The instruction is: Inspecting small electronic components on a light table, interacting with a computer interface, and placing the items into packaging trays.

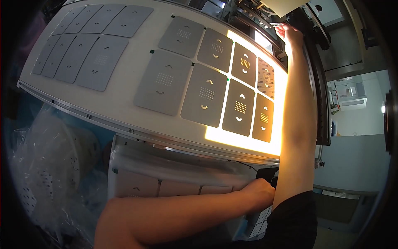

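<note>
My right arm reaches far across the right end of a light table (145, 35). At its far side my right hand (291, 36) is closed, fingertips pinched together by a machine's metal parts; what they hold is too small to make out. Low down, my left hand (259, 193) is curled closed beside a black part (266, 173) under the table's near edge; its fingertips are hidden. Grey panels with dot grids and arrow cutouts lie on the table, such as a backlit panel (238, 108). A patterned panel (265, 78) lies nearest my right forearm.
More grey panels (103, 62) lie at the table's left. Below its metal rail (166, 145) is a tray of panels (139, 182) under clear film. A white perforated basket (76, 145) with clear plastic stands lower left. Dark machinery (319, 31) rises at the far right.
</note>
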Motion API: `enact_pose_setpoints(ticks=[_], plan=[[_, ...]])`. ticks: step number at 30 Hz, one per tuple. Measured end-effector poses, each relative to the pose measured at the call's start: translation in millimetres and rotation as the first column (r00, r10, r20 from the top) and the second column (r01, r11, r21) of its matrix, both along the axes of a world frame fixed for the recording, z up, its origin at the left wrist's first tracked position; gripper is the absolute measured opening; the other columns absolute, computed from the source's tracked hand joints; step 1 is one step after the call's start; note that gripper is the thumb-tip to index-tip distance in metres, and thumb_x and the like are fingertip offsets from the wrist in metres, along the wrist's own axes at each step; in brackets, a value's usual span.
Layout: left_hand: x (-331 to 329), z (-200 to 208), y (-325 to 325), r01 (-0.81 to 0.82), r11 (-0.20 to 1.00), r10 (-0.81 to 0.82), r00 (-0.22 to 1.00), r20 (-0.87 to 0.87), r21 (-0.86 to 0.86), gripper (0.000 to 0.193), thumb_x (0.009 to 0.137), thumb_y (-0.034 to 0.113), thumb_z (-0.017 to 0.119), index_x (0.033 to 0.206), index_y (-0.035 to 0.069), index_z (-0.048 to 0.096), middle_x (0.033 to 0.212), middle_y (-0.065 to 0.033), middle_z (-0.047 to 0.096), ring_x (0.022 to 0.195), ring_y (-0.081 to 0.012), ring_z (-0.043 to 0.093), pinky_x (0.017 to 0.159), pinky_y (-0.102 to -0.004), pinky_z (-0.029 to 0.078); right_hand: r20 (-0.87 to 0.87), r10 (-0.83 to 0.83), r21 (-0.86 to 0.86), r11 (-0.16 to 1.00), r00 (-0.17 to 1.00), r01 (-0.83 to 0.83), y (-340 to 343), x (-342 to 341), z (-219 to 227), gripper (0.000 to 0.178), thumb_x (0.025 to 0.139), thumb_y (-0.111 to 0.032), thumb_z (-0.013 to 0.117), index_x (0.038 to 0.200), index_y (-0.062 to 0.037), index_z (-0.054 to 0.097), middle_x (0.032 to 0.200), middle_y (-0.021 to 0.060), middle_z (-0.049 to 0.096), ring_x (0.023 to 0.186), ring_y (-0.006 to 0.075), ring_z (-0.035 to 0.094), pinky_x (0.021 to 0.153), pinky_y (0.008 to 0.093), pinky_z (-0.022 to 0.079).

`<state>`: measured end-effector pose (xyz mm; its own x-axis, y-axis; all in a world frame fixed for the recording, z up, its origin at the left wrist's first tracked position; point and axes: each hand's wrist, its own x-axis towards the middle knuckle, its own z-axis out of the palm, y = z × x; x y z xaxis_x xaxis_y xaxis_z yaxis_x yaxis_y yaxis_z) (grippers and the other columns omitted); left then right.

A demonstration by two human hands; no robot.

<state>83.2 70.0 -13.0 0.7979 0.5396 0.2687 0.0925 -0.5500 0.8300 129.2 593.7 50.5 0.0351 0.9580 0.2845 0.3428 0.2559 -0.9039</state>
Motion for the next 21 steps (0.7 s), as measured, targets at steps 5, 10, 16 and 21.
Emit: enact_pose_setpoints(ticks=[5, 10, 16, 21], plan=[[-2, 1, -1, -0.022, 1.000, 0.022, 1.000, 0.003, 0.017, 0.005, 0.074, 0.007, 0.076, 0.078, 0.010, 0.075, 0.088, -0.0158, 0.080, 0.085, -0.0358, 0.080, 0.072, -0.0454, 0.061, 0.053, -0.195, -0.167, 0.965, 0.979, 0.201, 12, 12, -17, 0.032, 0.094, -0.024, 0.090, 0.092, 0.0020, 0.072, 0.094, 0.0167, 0.078, 0.076, 0.0235, 0.078, 0.077, 0.0330, 0.067], [-2, 0, -1, -0.014, 1.000, 0.013, 0.999, -0.039, -0.007, 0.003, 0.078, 0.008, 0.074, 0.078, 0.010, 0.076, 0.087, -0.0151, 0.080, 0.085, -0.0354, 0.079, 0.071, -0.0449, 0.061, 0.192, -0.135, -0.155, 0.974, 0.972, 0.166, 23, 18, -34, 0.053, 0.085, -0.025, 0.099, 0.111, 0.0085, 0.066, 0.086, 0.0161, 0.077, 0.068, 0.0189, 0.074, 0.062, 0.0303, 0.062], [4, -5, -3, -0.021, 0.997, 0.021, 1.000, -0.010, -0.072, 0.006, 0.083, 0.009, 0.070, 0.079, 0.010, 0.075, 0.088, -0.0156, 0.079, 0.083, -0.0371, 0.078, 0.068, -0.0468, 0.060, 0.021, -0.078, -0.073, 0.994, 0.997, 0.080, 36, 4, -44, 0.053, 0.095, -0.010, 0.087, 0.131, 0.0123, 0.055, 0.105, 0.0237, 0.074, 0.091, 0.0298, 0.080, 0.078, 0.0367, 0.067], [8, -10, -5, -0.066, 0.998, 0.067, 0.992, 0.104, -0.012, 0.007, 0.085, 0.011, 0.068, 0.081, 0.010, 0.074, 0.088, -0.0163, 0.079, 0.081, -0.0387, 0.077, 0.067, -0.0481, 0.059, -0.074, -0.043, -0.038, 0.998, 0.996, 0.041, 61, 0, -53, 0.042, 0.104, 0.002, 0.073, 0.135, 0.0156, 0.048, 0.115, 0.0291, 0.070, 0.104, 0.0393, 0.081, 0.091, 0.0449, 0.071]])
